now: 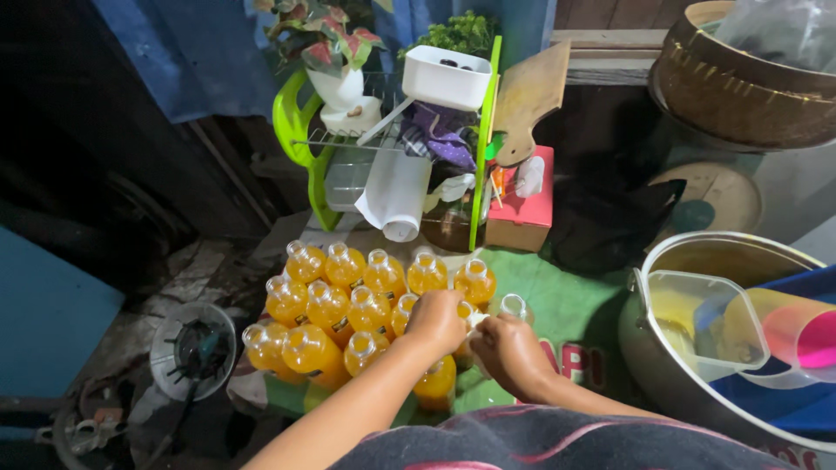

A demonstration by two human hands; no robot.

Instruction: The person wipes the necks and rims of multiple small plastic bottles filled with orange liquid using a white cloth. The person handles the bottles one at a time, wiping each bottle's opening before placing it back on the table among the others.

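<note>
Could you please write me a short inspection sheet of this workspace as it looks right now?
Surface: green printed mat on the floor, partly covered.
Job's things: cluster of clear plastic bottles filled with orange liquid, standing upright, uncapped; one small white cap between the hands.
Clutter: large metal pot holding a clear plastic jug and a pink-and-yellow cup; red tissue box; wooden cutting board.
Hands: left hand and right hand meet over a bottle at the cluster's near edge.
Cables: nothing seen.
Surroundings: green dish rack with a white tub; potted plant; woven basket.
</note>
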